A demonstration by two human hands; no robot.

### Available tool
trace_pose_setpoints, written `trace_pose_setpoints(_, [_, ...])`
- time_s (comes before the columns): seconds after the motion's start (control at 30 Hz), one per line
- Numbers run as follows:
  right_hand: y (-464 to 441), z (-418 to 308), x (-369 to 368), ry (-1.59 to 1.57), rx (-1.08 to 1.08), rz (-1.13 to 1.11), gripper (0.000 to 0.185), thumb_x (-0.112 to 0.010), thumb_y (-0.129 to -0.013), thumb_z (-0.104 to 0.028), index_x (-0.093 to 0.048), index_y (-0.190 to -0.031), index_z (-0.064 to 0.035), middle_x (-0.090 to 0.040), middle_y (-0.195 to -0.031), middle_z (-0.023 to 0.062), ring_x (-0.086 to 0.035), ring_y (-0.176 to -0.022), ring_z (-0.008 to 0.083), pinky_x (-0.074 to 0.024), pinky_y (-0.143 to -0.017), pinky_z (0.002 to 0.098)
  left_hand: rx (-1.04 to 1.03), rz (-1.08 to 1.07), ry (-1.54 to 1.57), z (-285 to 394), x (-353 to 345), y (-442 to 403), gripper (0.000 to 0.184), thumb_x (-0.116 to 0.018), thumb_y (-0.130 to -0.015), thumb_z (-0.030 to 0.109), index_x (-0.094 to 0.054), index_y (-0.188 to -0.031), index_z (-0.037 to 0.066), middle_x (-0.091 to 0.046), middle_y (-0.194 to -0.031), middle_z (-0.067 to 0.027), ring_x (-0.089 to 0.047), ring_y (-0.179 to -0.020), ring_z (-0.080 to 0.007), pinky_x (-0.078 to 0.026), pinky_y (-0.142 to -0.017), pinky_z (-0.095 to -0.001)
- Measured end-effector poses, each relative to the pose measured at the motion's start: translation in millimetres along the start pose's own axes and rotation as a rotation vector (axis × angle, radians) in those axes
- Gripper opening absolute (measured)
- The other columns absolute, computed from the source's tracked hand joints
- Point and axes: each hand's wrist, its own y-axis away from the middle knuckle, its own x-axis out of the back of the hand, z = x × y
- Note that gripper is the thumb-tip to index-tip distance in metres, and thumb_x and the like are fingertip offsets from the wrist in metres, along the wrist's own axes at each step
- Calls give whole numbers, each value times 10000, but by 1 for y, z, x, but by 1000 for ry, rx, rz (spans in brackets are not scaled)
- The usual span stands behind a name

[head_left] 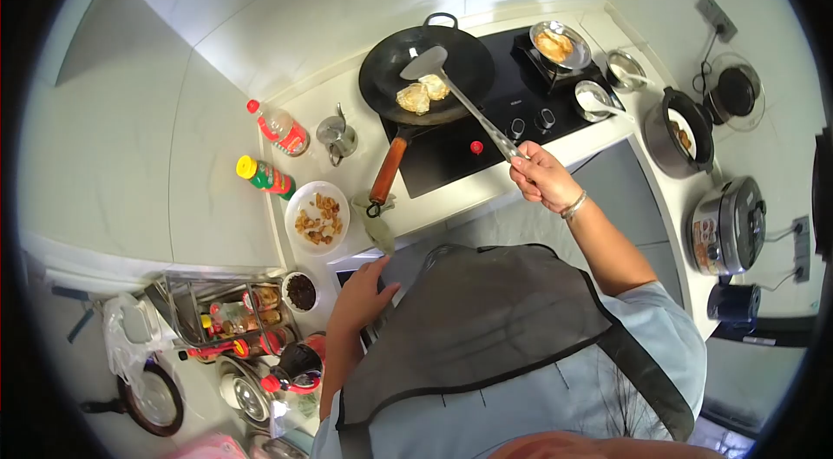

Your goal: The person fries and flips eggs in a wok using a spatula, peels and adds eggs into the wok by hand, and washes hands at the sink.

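Observation:
My right hand (542, 177) is closed round the handle of a metal spatula (475, 112), whose blade hangs over a black wok (377, 77). Two pieces of fried egg (415, 98) lie in the wok, beside and partly under the blade. The wok's wooden handle (390, 166) points toward the counter's front edge. My left hand (364, 292) is low at that edge, near a greenish cloth (378, 229), thumb and fingers apart and holding nothing. A white plate (299, 199) with browned pieces of food stands just beyond it.
On the right burner is a metal plate (580, 60) with fried egg. A metal bowl (593, 100), dark pot (652, 134) and rice cooker (711, 229) line the right. Bottles (279, 131), a metal pot (336, 137) and a seasoning rack (186, 307) stand on the left.

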Motion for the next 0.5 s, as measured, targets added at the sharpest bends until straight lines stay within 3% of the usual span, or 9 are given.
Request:
trace_pose_setpoints(0.23, [3, -14, 14, 57, 58, 44, 293, -515, -980, -343, -432, -891, -76, -486, -633, 0, -329, -414, 33, -252, -351, 198, -12, -44, -118, -3, -21, -41, 558, -655, -854, 303, -487, -1309, 28, -567, -1225, -215, -566, -1103, -359, -455, -931, -406])
trace_pose_setpoints(0.43, [-21, -24, 48, -3, 66, 52, 266, -498, -976, -330, -463, -868, -90, -500, -643, 30, -351, -427, 72, -255, -373, 229, 153, -330, 0, -22, -59, -91, 532, -646, -873, 245, -481, -1323, 14, -608, -1158, -198, -612, -1021, -319, -488, -864, -369])
trace_pose_setpoints(0.5, [-33, -22, 61, 75, 101, 84, 284, -477, -982, -346, -460, -857, -91, -492, -636, 17, -355, -420, 65, -257, -373, 235, 179, -226, 98, -2, -70, -89, 469, -641, -864, 262, -548, -1238, -5, -641, -1072, -203, -628, -981, -303, -484, -844, -377])
